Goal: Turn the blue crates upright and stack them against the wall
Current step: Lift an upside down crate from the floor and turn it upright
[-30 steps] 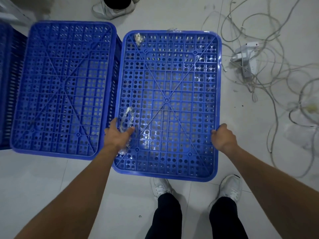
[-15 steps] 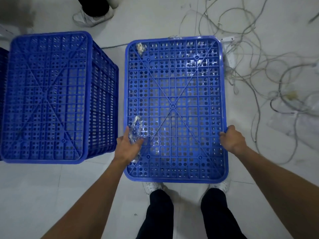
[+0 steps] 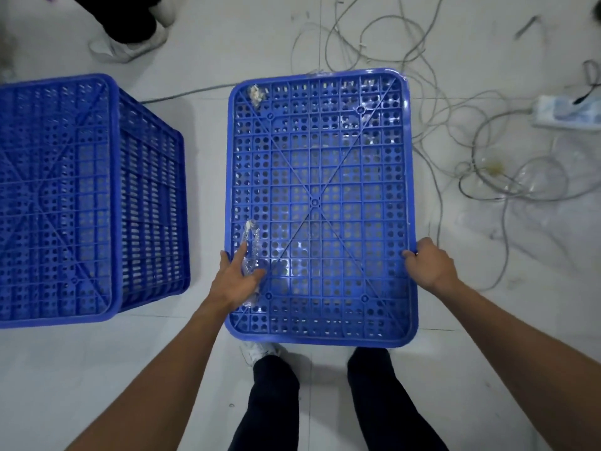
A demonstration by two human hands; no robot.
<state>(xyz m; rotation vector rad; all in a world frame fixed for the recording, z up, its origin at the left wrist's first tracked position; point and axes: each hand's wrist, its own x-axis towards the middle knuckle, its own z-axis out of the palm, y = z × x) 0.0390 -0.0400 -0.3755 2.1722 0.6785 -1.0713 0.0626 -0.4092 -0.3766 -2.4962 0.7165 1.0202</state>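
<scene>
An upside-down blue crate (image 3: 320, 203) is in front of me, its perforated bottom facing up. My left hand (image 3: 235, 281) grips its left rim, with a crumpled clear plastic bottle (image 3: 251, 236) lying under the thumb and index finger. On the opposite side, my right hand (image 3: 429, 266) curls round the right rim. A second blue crate (image 3: 65, 196), also bottom up, stands on the floor to the left, separated by a strip of floor. A small crumpled scrap (image 3: 255, 92) sits at the held crate's far left corner.
Tangled grey cables (image 3: 455, 125) and a white power strip (image 3: 566, 112) lie on the floor at the right. Another person's shoe (image 3: 130, 43) is at the far left. My own legs and shoes (image 3: 260, 349) are just below the crate.
The held crate has shifted right, away from the second crate, opening a wide gap of floor between them. Both hands kept their hold on the rims.
</scene>
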